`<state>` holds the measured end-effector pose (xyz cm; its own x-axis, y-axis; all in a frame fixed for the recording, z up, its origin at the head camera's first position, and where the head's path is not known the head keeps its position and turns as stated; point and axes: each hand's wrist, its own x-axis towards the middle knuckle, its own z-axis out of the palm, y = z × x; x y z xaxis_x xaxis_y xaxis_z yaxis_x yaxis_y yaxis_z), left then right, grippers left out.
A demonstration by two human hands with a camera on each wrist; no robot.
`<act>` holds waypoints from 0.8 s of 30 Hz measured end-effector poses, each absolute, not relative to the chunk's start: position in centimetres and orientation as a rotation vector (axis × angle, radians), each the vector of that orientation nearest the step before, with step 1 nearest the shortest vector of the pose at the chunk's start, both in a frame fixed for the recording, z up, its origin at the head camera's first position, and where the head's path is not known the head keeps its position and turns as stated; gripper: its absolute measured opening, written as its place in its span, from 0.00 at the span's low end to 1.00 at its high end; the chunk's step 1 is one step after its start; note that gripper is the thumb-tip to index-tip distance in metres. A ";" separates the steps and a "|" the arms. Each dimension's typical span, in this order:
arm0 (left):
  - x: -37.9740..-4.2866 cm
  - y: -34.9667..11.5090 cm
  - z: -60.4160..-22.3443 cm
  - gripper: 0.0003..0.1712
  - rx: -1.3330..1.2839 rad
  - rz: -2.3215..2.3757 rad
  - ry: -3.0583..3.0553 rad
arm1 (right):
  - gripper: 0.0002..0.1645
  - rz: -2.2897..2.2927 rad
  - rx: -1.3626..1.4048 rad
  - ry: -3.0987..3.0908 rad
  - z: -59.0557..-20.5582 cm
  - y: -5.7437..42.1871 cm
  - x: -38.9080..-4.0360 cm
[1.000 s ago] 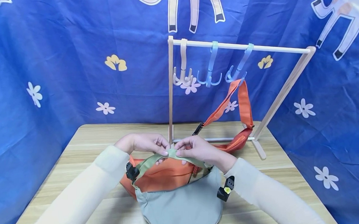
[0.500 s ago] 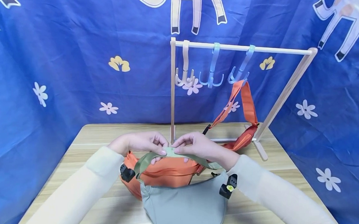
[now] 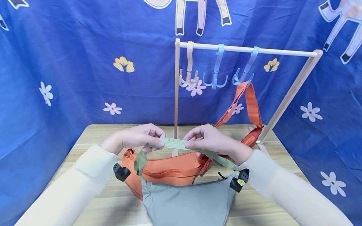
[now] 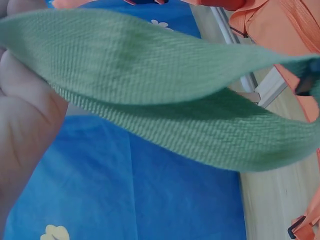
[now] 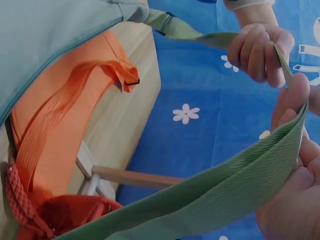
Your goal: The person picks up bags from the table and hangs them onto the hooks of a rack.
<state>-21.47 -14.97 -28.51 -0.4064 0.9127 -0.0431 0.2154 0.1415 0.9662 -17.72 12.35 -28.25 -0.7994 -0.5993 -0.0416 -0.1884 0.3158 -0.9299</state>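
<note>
A grey-blue shoulder bag [image 3: 188, 207] hangs from its green webbing strap [image 3: 174, 143] in front of the person. My left hand [image 3: 141, 139] pinches the strap left of its middle, thumb on the near face. On the other side, my right hand [image 3: 214, 142] pinches it between thumb and fingers, with a short flat stretch between both hands. The right wrist view shows the strap [image 5: 225, 180] doubled near the right hand, and the left hand [image 5: 262, 52] gripping it farther off. Behind the grey-blue bag lies an orange bag [image 3: 171, 167], partly hidden.
A wooden rack [image 3: 176, 93] with a white top bar [image 3: 245, 49] stands at the back right. It carries a beige hook [image 3: 189, 68], a blue hook [image 3: 217, 69] and another blue hook [image 3: 245, 69]. An orange strap [image 3: 252, 104] loops over the rightmost hook, above a red bag [image 3: 251, 137].
Both hands have risen slightly and spread apart along the strap, so more of the green webbing shows between them. The grey-blue bag hangs a little straighter. The view has shifted slightly.
</note>
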 end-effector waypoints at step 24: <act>-21.2 -11.9 -23.8 0.12 0.766 1.440 2.401 | 0.08 -1.339 -0.696 2.730 -23.3 14.6 -19.0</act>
